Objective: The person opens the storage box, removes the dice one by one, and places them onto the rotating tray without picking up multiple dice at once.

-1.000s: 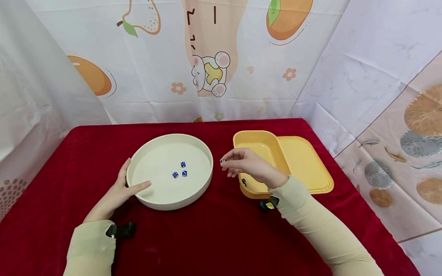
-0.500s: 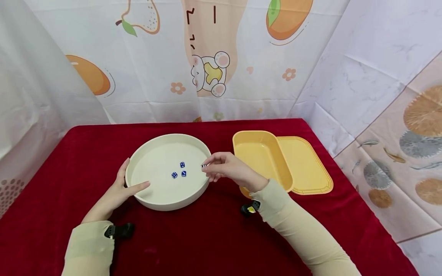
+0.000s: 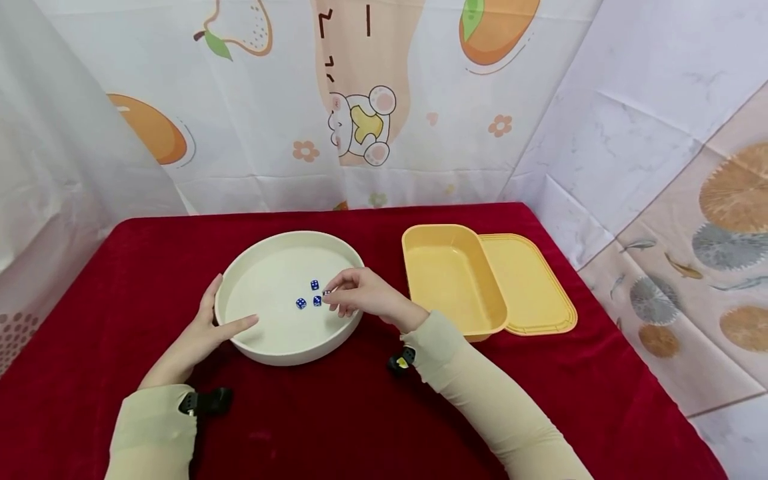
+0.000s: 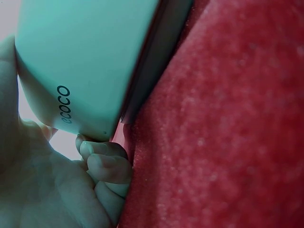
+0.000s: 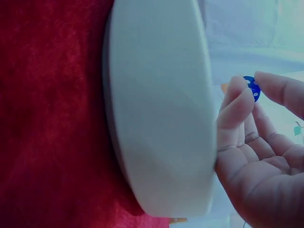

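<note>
A round off-white tray [image 3: 261, 283] stands on the red cloth, and three blue dice with white dots lie in it, among them one die [image 3: 301, 303] at the left of the group. At the tray's left side my left hand [image 3: 198, 340] grips it, thumb over the rim and the other fingers against the outer wall [image 4: 90, 61]. My right hand [image 3: 375, 298] reaches over the right rim. Between thumb and fingertip it pinches another blue die [image 5: 253, 89], held just above and right of the three dice.
Right of the tray is a yellow rectangular box [image 3: 453, 267], with a flat yellow lid [image 3: 531, 287] beside it, partly behind the box. Red cloth [image 3: 312, 420] covers the table. Printed white curtains [image 3: 252, 133] hang behind and at the sides.
My right hand has moved left with the pinched die, from beside the yellow box to over the tray. The left hand stays on the tray.
</note>
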